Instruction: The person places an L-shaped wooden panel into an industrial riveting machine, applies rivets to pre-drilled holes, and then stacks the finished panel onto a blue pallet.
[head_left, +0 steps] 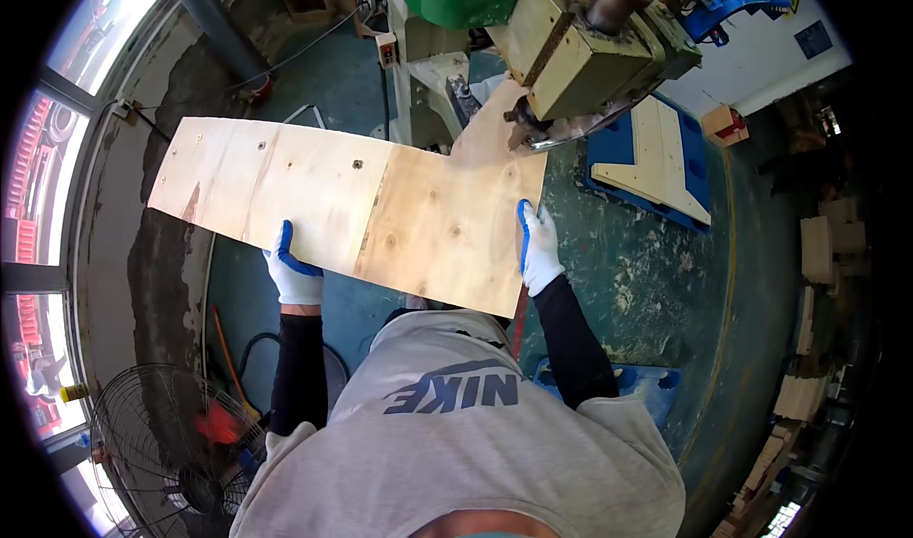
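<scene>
A large L-shaped plywood panel (409,220) lies across the view in front of me, with several small metal fittings set along its left part. My left hand (293,270), in a white and blue glove, is closed on its near edge, thumb on top and fingers hidden beneath. At the right edge my right hand (540,248), gloved alike, grips the panel with its thumb over the face. The panel's far right arm reaches under the head of an olive-green machine (594,77). A dark metal tool end (523,124) on that head is just above the wood.
A green tray (456,10) is mounted on the machine. Cut wooden panels (656,163) rest on a blue pallet (699,148) at the right. A wire-guarded fan (171,452) stands at lower left, near the windows. Wood stacks (804,395) line the far right.
</scene>
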Demonstrator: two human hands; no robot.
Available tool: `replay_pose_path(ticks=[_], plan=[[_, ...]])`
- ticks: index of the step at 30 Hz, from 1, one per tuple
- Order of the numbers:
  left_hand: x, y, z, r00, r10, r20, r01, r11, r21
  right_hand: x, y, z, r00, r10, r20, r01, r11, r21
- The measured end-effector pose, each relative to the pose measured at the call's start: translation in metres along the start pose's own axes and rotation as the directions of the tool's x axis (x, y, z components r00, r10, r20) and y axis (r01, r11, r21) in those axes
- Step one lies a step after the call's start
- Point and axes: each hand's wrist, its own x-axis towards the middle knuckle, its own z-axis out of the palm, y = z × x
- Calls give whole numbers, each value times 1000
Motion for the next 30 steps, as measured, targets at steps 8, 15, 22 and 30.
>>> replay_pose_path(ticks=[8, 15, 22, 30], plan=[[-81, -39, 49, 974, -209, 90, 226, 932, -282, -19, -11, 12, 991, -125, -44, 126, 992, 22], [-58, -28, 15, 987, 30, -156, -16, 996, 90, -103, 17, 70, 997, -41, -63, 62, 923, 380], [-66, 124, -92, 999, 26, -40, -10, 931, 364, -65, -12, 86, 929, 88, 361, -258, 851, 457], [-67, 108, -75, 996, 37, -84, -7, 944, 330, -46, -12, 86, 984, -3, 176, -44, 963, 265]])
